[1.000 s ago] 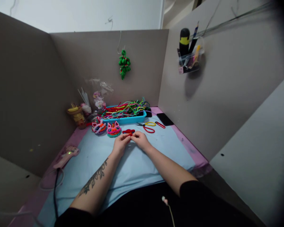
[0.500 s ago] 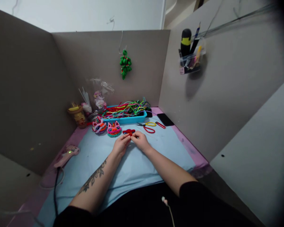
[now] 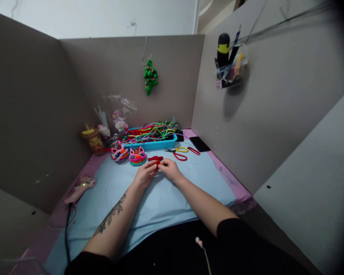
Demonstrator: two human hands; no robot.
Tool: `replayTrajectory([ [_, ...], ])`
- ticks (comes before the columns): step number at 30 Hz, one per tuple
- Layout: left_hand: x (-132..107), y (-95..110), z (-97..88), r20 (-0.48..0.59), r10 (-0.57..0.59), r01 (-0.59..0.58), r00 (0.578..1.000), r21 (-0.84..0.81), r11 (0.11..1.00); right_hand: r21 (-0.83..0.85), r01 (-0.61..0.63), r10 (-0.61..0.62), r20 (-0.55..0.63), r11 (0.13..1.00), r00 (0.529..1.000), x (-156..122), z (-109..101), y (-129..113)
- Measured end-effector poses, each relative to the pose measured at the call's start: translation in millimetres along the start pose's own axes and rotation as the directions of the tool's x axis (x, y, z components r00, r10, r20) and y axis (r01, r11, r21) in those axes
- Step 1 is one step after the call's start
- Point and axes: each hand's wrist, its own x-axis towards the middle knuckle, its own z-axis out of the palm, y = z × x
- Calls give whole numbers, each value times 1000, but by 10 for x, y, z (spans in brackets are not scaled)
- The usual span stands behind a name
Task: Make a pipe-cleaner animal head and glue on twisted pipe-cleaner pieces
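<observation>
My left hand (image 3: 145, 174) and my right hand (image 3: 170, 169) meet over the light blue mat (image 3: 160, 198), fingertips pinched together on a small red pipe-cleaner piece (image 3: 155, 160). Both hands rest low on the mat. Just beyond them lie two fuzzy cat-face figures, one pink and green (image 3: 137, 156) and one pink and white (image 3: 119, 153). Behind those stands a blue tray (image 3: 150, 144) heaped with coloured pipe cleaners.
Red and yellow scissors (image 3: 179, 152) and a black phone (image 3: 199, 144) lie at the right of the tray. A pink glue gun (image 3: 80, 189) with its cord sits at the left edge. A yellow-lidded jar (image 3: 93, 140) stands in the corner. Grey partition walls enclose the desk.
Both hands stay at the same spot on the red piece; only the fingers shift slightly. The camera view sways a little.
</observation>
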Motion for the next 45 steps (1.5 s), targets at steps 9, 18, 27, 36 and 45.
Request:
replayTrajectory([
  [9,15,152,-136,126,88,-134,988,427,894,2,-119,114,254,993,960,29,-134,29],
  [18,-47,178,-80,178,88,-170,980,525,834,-94,-31,50,207,995,977,34,-98,63],
  [27,-15,128,-98,189,149,-233,971,582,779,14,-98,94,188,995,978,9,-68,78],
  [36,53,134,-98,14,358,-329,934,430,841,210,-265,229,181,941,956,-20,13,-3],
  [45,30,109,-97,85,285,-296,955,363,883,179,-258,229,168,949,959,-13,-5,0],
])
